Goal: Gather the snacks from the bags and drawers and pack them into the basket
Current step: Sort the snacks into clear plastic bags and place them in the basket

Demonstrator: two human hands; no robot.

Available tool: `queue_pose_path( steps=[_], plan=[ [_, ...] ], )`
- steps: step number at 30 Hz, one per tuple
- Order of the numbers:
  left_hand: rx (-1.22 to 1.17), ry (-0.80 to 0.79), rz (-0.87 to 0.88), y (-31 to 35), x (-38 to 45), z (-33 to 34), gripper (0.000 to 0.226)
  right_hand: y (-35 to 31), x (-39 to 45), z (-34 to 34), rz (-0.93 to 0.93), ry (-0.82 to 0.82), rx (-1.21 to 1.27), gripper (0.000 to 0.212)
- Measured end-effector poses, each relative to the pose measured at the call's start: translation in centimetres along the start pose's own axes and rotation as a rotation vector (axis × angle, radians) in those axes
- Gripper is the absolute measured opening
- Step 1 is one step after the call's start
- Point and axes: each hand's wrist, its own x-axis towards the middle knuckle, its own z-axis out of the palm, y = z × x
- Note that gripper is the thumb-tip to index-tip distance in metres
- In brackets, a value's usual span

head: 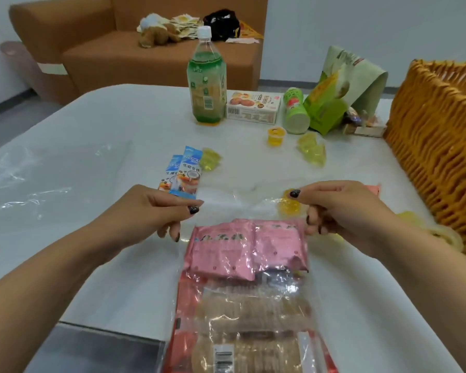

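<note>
A clear plastic bag (pixel 242 300) lies on the white table (pixel 97 146) in front of me, with pink snack packets (pixel 242 249) and a pack of biscuits (pixel 248 327) inside. My left hand (pixel 156 211) pinches the bag's left top edge. My right hand (pixel 336 208) pinches its right top edge. The two hands hold the mouth of the bag apart. The woven orange basket (pixel 439 146) stands at the right edge of the table. Two blue coffee sachets (pixel 184 172) lie just beyond my left hand.
Further back stand a green drink bottle (pixel 207 84), a biscuit box (pixel 253 106), a green can (pixel 296 111) on its side and a green paper bag (pixel 342 90). Yellow jelly cups (pixel 311 148) are scattered about. A brown sofa (pixel 135 57) with a plush toy sits behind.
</note>
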Motion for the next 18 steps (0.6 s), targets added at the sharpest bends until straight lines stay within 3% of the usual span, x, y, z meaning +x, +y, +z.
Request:
queue_pose_path(
  steps=[4, 8, 11, 12, 14, 18],
  plan=[
    [-0.127, -0.055, -0.060, 0.0, -0.1, 0.2, 0.032, -0.3, 0.3, 1.1, 0.063, -0.001, 0.174, 0.014],
    [-0.418, -0.102, -0.211, -0.5, -0.3, 0.5, 0.024, -0.2, 0.2, 1.5, 0.168, -0.043, 0.351, 0.022],
    [-0.657, -0.167, -0.312, -1.1, -0.7, 0.6, 0.045, -0.1, -0.1, 1.3, 0.212, -0.024, 0.433, 0.034],
    [-0.713, -0.164, -0.341, -1.1, -0.8, 0.7, 0.051, -0.1, -0.1, 1.3, 0.224, -0.011, 0.442, 0.037],
    [-0.809, -0.127, -0.389, -0.9, -1.0, 1.1, 0.042, 0.0, -0.3, 1.6, 0.240, 0.008, 0.434, 0.041],
    [-0.827, 0.006, -0.413, -0.3, -1.3, 2.0, 0.053, -0.3, -0.6, 2.3, 0.219, 0.029, 0.482, 0.024]
  ],
)
